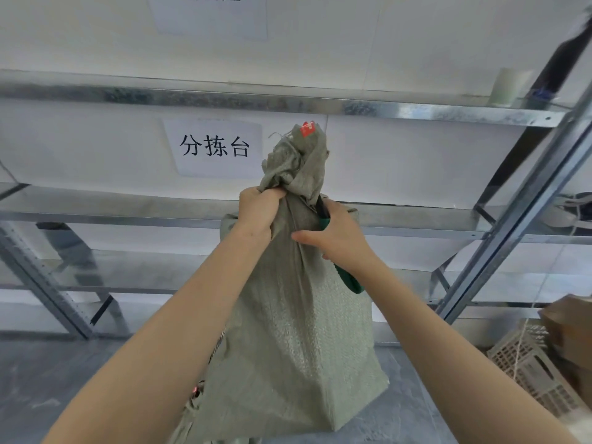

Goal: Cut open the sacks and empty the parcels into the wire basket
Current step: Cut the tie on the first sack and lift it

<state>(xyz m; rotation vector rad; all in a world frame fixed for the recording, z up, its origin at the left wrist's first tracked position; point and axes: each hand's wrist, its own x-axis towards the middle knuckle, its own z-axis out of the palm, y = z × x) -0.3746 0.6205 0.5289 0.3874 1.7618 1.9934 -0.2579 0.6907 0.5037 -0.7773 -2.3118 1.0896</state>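
Note:
A full grey-green woven sack [298,331] stands upright in the middle of the view, its neck bunched and tied, with a red tag [308,128] at the very top. My left hand [259,213] grips the bunched neck from the left. My right hand [333,235] holds a green-handled cutter [347,278] against the right side of the neck, its dark blade end [321,206] up at the knot. The thumb of that hand lies across the sack's cloth. No wire basket is in view.
Galvanised metal shelving [288,105] runs across the wall behind the sack, with a paper sign [214,147] on the wall. A tape roll [509,86] sits on the upper shelf at right. A plastic lattice crate [531,366] and a brown parcel [570,328] lie low right. Grey floor below.

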